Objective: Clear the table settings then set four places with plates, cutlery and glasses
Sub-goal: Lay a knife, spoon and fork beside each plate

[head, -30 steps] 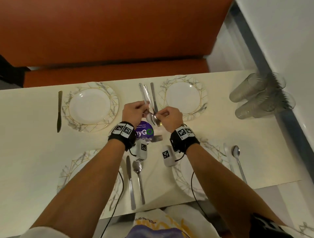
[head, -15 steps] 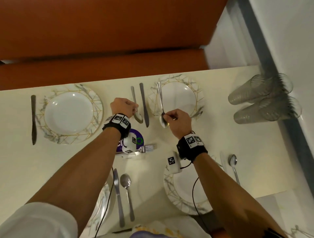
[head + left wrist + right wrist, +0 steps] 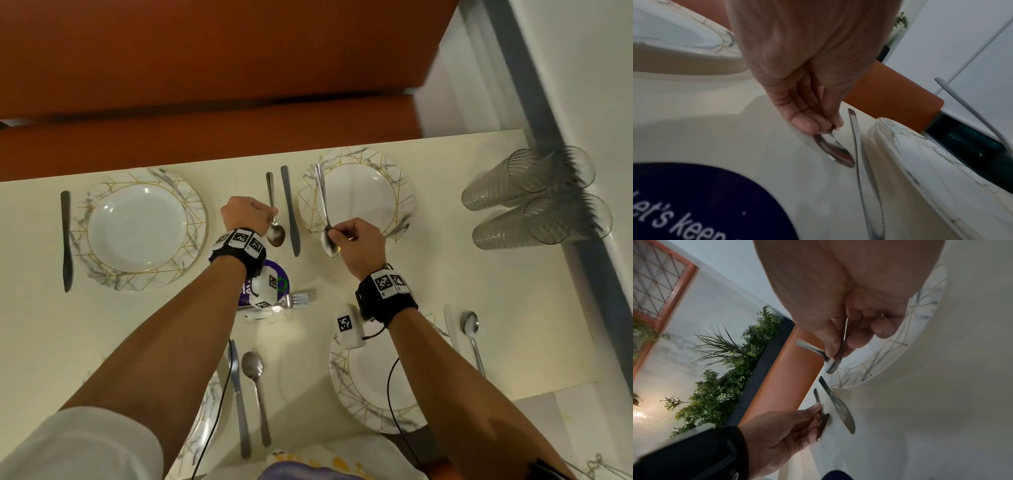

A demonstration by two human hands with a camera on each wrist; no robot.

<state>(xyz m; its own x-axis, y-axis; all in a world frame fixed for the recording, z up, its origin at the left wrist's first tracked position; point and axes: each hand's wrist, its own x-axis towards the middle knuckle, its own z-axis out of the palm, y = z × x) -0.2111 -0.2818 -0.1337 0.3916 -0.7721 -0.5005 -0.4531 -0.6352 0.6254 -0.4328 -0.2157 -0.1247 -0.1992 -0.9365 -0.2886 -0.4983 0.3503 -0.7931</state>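
Spoon (image 3: 274, 219) in each hand

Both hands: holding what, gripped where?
Left hand pinches a spoon at the neck above the bowl; right hand pinches another spoon likewise.

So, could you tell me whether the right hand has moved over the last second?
Yes. The right hand has carried its spoon rightward, away from the left hand, and it now lies over the far right plate rim.
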